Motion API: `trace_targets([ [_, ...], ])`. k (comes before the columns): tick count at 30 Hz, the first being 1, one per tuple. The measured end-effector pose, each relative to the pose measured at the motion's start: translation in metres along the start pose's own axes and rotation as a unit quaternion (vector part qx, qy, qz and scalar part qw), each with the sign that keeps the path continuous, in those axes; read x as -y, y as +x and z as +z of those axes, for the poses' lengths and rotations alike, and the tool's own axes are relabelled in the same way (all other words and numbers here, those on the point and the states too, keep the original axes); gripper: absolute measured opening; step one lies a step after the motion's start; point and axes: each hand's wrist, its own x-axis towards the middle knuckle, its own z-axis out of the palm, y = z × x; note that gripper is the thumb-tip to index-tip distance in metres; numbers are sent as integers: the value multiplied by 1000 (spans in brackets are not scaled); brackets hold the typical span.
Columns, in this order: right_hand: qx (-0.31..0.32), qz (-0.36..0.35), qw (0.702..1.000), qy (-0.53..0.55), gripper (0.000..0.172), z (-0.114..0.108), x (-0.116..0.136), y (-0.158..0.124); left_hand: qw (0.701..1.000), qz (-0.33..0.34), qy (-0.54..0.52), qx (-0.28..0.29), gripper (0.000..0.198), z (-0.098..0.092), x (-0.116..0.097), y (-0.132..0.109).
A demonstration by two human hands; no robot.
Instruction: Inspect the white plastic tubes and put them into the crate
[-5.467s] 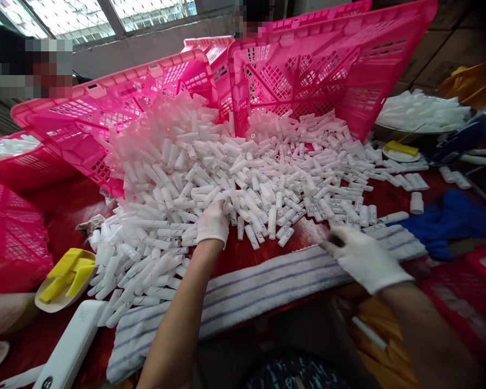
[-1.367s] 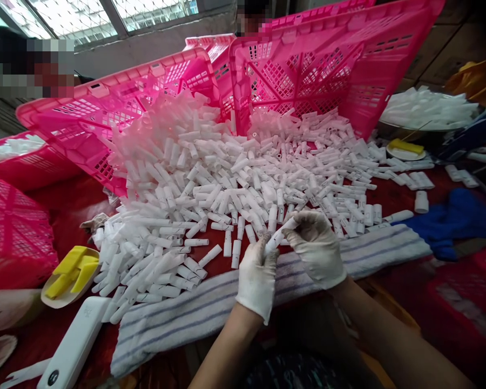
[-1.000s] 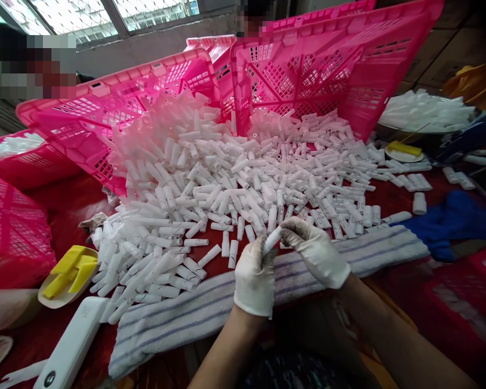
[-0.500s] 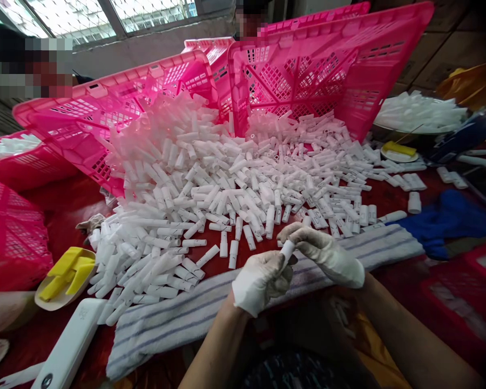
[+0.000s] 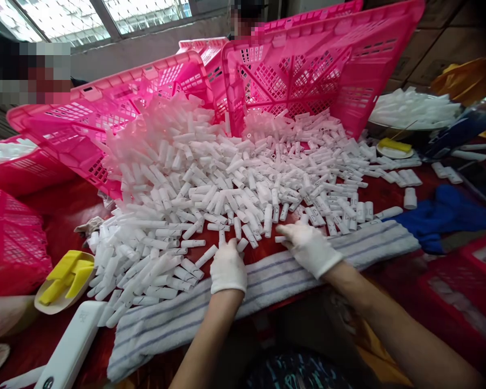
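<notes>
Spreading from tilted pink plastic crates (image 5: 360, 81) onto my red bench (image 5: 62, 208), small white tubes (image 5: 222, 167) meet my palm-down, white-gloved left hand (image 5: 228, 270) and right hand (image 5: 310, 249); I cannot tell either grip's opening or hold.

Your left hand (image 5: 228, 268) and right hand (image 5: 311, 247) are both in plain white gloves. Tubes (image 5: 194, 189) in front of you: white, many with thin dark markings. Your worktop (image 5: 67, 205) is deep red, your towel (image 5: 162, 332) white with blue-grey stripes. Crates (image 5: 291, 81) facing you: hot pink, lattice-patterned. On your left, bright yellow pieces (image 5: 67, 275) in a cream dish (image 5: 42, 308), plus a white device (image 5: 71, 346). On your right, royal-blue cloth (image 5: 449, 213).
</notes>
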Motion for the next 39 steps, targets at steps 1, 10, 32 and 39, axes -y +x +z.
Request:
trace_targets([
  [1, 21, 2, 1000, -1, 23, 7, 5, 8, 999, 2, -52, -4, 34, 0, 0, 0],
  [10, -106, 187, 791, 573, 40, -8, 43, 0, 715, -102, -674, 155, 61, -10, -26, -15],
  [32, -46, 220, 816, 533, 38, -20, 56, 6, 957, 55, -283, -23, 19, -9, -43, -43],
  [39, -28, 138, 878, 458, 19, -17, 43, -27, 916, 113, -371, 102, 33, 9, -47, -45],
])
